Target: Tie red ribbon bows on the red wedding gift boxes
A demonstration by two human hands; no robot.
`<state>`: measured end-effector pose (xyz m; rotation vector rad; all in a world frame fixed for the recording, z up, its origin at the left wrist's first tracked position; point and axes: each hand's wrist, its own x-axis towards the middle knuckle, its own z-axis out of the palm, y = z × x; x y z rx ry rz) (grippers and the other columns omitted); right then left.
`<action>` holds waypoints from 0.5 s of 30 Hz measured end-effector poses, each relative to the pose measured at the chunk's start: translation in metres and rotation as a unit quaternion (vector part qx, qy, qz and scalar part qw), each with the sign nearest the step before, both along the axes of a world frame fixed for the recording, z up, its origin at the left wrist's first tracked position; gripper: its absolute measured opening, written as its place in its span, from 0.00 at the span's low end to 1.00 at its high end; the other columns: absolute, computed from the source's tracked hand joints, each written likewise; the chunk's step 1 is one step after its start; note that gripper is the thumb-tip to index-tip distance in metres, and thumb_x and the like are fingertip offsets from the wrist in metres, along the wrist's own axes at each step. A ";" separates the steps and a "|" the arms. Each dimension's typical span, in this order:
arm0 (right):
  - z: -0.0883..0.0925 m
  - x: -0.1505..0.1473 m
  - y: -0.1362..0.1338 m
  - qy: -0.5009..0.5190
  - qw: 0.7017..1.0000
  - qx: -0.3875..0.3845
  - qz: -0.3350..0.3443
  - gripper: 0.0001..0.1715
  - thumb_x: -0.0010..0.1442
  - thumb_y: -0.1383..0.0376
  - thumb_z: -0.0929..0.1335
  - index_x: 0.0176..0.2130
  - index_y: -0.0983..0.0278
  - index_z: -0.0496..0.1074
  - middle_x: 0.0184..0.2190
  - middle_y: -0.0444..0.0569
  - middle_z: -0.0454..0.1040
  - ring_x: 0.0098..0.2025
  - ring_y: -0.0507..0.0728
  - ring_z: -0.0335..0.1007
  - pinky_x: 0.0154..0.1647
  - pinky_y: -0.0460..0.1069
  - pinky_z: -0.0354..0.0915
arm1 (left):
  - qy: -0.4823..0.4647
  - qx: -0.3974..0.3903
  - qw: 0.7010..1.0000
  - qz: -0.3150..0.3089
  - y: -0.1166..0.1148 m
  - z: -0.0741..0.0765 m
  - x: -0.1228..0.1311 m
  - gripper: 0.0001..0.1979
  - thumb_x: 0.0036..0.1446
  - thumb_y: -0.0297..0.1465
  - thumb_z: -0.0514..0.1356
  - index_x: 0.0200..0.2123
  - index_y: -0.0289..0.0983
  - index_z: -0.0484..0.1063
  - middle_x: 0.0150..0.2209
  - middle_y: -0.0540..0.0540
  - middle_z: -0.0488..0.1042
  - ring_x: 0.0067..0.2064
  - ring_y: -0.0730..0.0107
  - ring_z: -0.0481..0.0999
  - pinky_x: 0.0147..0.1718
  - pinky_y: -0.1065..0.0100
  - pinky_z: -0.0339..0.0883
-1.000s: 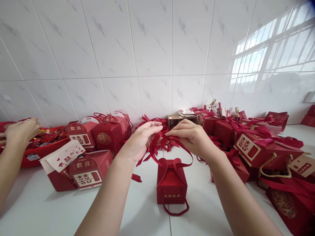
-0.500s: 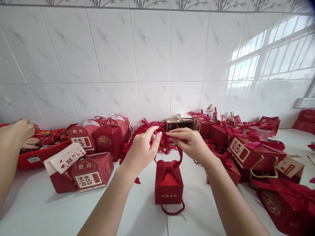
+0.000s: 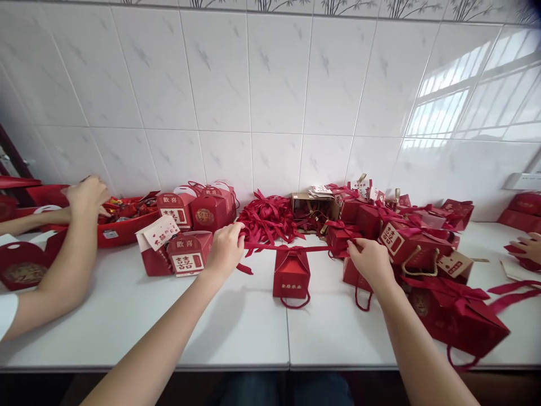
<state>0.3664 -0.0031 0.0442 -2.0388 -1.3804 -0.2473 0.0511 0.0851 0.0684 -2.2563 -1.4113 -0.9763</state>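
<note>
Left hand (image 3: 227,248) and right hand (image 3: 372,262) got pulled apart, ribbon (image 3: 316,248) pinched in both, probably so it's kept taut across the box (image 3: 291,280), lower centre.

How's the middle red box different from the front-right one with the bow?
The middle box has ribbon held straight at its top; the front-right box has a bow. The middle box shows gold writing; the front-right box, a round gold pattern. Both are red with cord handles.
</note>
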 end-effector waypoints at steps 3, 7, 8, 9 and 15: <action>-0.004 0.010 -0.007 -0.046 0.998 -0.051 -0.015 0.18 0.60 0.62 0.59 0.33 0.64 0.76 0.26 0.55 0.77 0.29 0.60 0.71 0.28 0.49 0.56 | 0.018 -0.028 0.999 -0.003 0.004 -0.013 -0.010 0.12 0.55 0.20 0.50 0.40 0.35 0.68 0.35 0.42 0.74 0.39 0.57 0.73 0.41 0.60 0.63; -0.014 0.015 -0.017 -0.071 0.994 -0.084 -0.007 0.16 0.58 0.65 0.60 0.32 0.64 0.76 0.28 0.55 0.76 0.29 0.60 0.71 0.26 0.49 0.55 | 0.034 -0.075 0.997 -0.008 0.009 -0.034 -0.019 0.15 0.51 0.16 0.49 0.36 0.35 0.70 0.33 0.40 0.74 0.39 0.55 0.73 0.40 0.60 0.62; -0.017 0.016 -0.019 -0.077 0.993 -0.091 -0.004 0.16 0.58 0.65 0.60 0.32 0.64 0.76 0.28 0.55 0.76 0.29 0.60 0.71 0.26 0.49 0.55 | 0.031 -0.087 0.996 -0.007 0.009 -0.039 -0.020 0.16 0.50 0.14 0.49 0.34 0.35 0.70 0.33 0.40 0.74 0.38 0.55 0.73 0.40 0.60 0.62; -0.021 0.016 -0.021 -0.085 0.992 -0.098 0.000 0.16 0.58 0.65 0.60 0.32 0.64 0.76 0.28 0.55 0.76 0.29 0.60 0.71 0.27 0.49 0.55 | 0.026 -0.099 0.995 -0.007 0.010 -0.043 -0.022 0.16 0.49 0.14 0.49 0.33 0.35 0.71 0.32 0.40 0.74 0.38 0.55 0.73 0.40 0.60 0.62; -0.038 0.009 -0.028 -0.209 0.978 0.002 -0.012 0.18 0.58 0.67 0.63 0.46 0.64 0.74 0.38 0.56 0.73 0.39 0.64 0.67 0.34 0.52 0.60 | -0.068 -0.139 0.988 -0.023 0.004 -0.055 -0.011 0.14 0.44 0.16 0.54 0.31 0.38 0.71 0.36 0.41 0.74 0.47 0.51 0.68 0.53 0.51 0.50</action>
